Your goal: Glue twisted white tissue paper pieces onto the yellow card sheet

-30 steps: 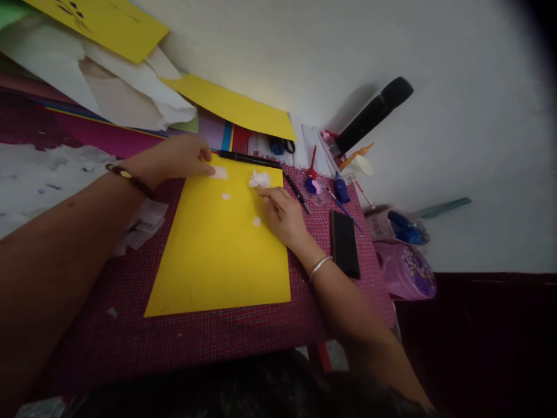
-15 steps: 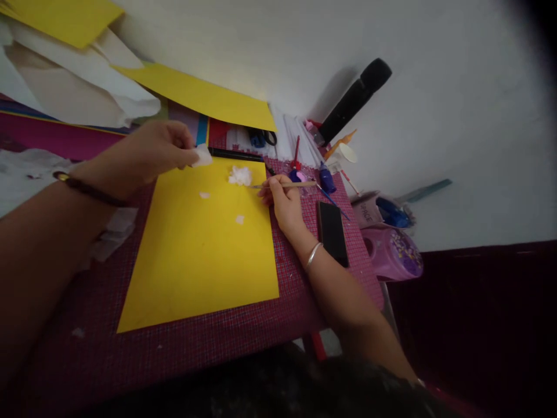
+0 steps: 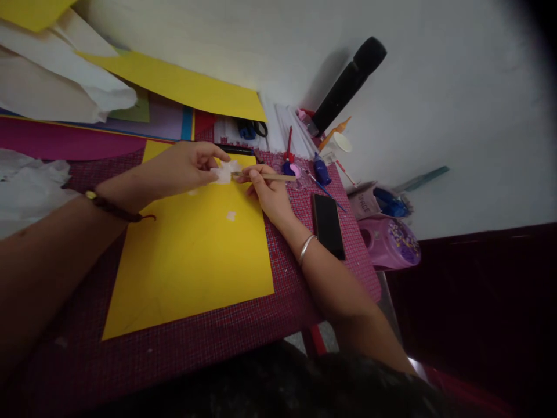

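Note:
My left hand [image 3: 195, 165] pinches a small white piece of tissue paper [image 3: 221, 176] over the upper part of a yellow sheet of paper [image 3: 187, 261]. Close by on the right, my right hand [image 3: 267, 191] grips a thin paintbrush [image 3: 278, 177], its tip meeting or nearly meeting the tissue piece. A white crumpled tissue cluster [image 3: 232, 166] lies on the sheet behind the fingers, partly hidden. Lower down on the yellow sheet rests a loose white scrap [image 3: 231, 216]. Another pale scrap [image 3: 192, 192] shows just under my left hand.
Right of the sheet lies a black phone [image 3: 328, 226]. Behind it are a blue bottle [image 3: 322, 169], a blue-handled brush [image 3: 326, 190] and a black microphone [image 3: 350, 84] leaning on the wall. Crumpled white paper [image 3: 30, 186] sits at left. A pink container [image 3: 391, 244] stands beyond the table edge.
My left hand has moved right with the tissue piece, bringing it to the brush tip by the white cluster. My right hand keeps hold of the brush. The whole view has shifted slightly.

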`<control>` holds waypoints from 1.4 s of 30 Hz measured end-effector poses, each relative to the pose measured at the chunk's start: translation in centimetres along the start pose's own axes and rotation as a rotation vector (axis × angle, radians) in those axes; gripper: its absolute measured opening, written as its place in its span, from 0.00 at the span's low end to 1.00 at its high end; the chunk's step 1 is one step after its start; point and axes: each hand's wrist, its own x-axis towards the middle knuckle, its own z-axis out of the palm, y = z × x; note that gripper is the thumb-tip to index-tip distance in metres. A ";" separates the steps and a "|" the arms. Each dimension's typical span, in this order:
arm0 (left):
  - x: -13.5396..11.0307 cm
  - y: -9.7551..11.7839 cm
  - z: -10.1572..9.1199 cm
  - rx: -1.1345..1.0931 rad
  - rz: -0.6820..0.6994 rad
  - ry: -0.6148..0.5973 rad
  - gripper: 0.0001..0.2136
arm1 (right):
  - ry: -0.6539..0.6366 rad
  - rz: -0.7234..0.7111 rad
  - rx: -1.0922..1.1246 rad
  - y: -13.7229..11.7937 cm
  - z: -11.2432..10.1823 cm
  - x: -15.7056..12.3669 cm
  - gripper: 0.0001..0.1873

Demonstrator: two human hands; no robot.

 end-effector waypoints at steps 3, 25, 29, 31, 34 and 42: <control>0.2 -0.2 1.1 -0.039 0.014 -0.109 0.29 | -0.006 0.016 -0.015 0.0 0.0 0.1 0.21; 0.2 0.5 3.6 0.200 -0.036 0.153 0.22 | 0.079 -0.059 -0.056 -0.6 0.4 -1.2 0.23; 0.2 0.8 2.2 0.101 -0.029 0.171 0.13 | 0.100 -0.040 -0.054 -0.7 0.4 -1.2 0.22; 0.0 0.9 0.7 -0.010 -0.037 0.182 0.06 | 0.137 -0.042 -0.046 -0.8 0.2 -1.3 0.22; -0.2 0.8 -1.3 -0.187 -0.041 0.182 0.07 | 0.174 -0.052 -0.034 -1.0 -0.1 -1.4 0.23; 0.2 1.2 1.7 0.072 -0.084 0.014 0.04 | 0.226 -0.064 -0.034 -1.3 -0.4 -1.6 0.24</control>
